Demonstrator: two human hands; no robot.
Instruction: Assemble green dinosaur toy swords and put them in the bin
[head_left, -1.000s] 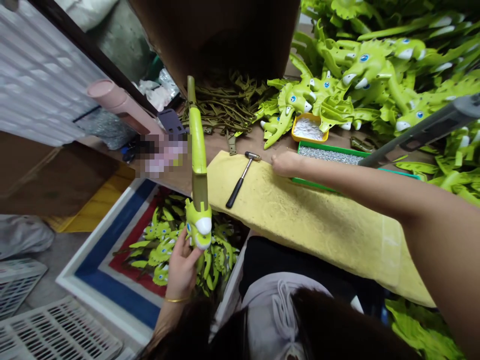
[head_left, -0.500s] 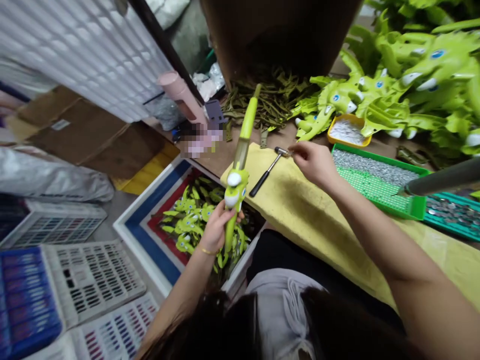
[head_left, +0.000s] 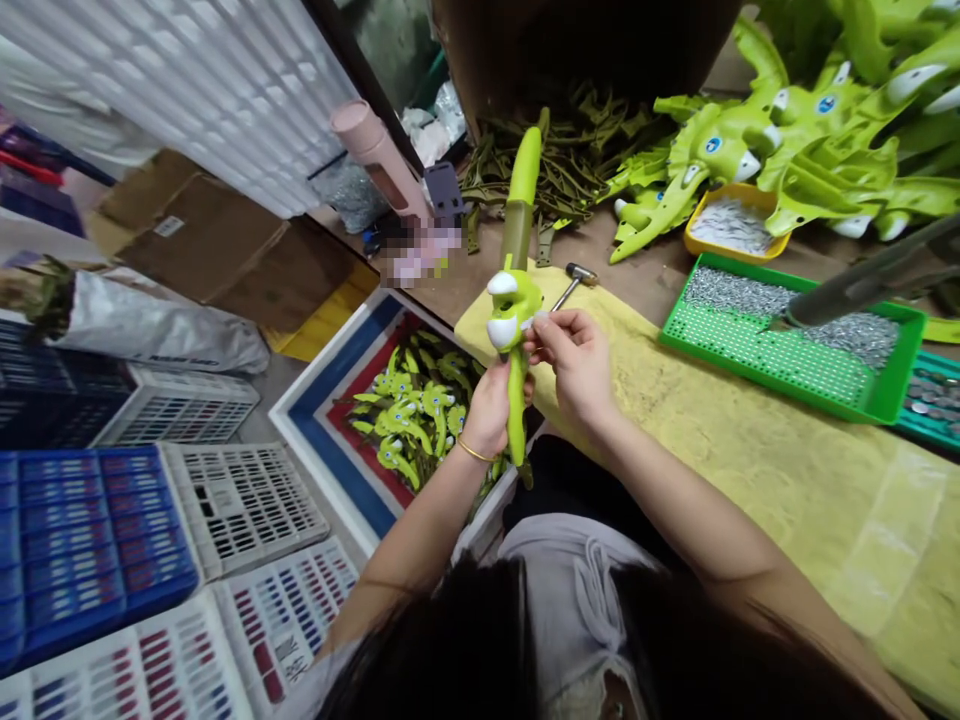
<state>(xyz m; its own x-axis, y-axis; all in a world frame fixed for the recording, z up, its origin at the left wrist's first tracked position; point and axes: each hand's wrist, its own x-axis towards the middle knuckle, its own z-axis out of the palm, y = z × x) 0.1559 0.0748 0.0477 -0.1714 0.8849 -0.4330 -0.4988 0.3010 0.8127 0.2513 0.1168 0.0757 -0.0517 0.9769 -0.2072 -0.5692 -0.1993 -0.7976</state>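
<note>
A long green dinosaur-headed toy [head_left: 516, 300] stands upright over the table's near edge. My left hand [head_left: 491, 405] is wrapped round its lower stem, below the white-horned head. My right hand [head_left: 574, 365] is pinched against the side of the toy's head, holding something too small to make out. A small hammer [head_left: 571, 282] lies on the yellow cloth [head_left: 750, 440] just behind the hands.
A green tray of small screws [head_left: 795, 335] and a yellow dish [head_left: 731, 225] sit to the right, green dinosaur parts [head_left: 787, 140] heaped behind. A box of finished toys [head_left: 412, 405] lies below left, beside plastic crates [head_left: 150, 530]. A pink tube [head_left: 375, 150] stands further back.
The toy has come nearer to the table edge in my left hand. My right hand left the hammer's end and came back to the toy's head, pinched. The view swung left.
</note>
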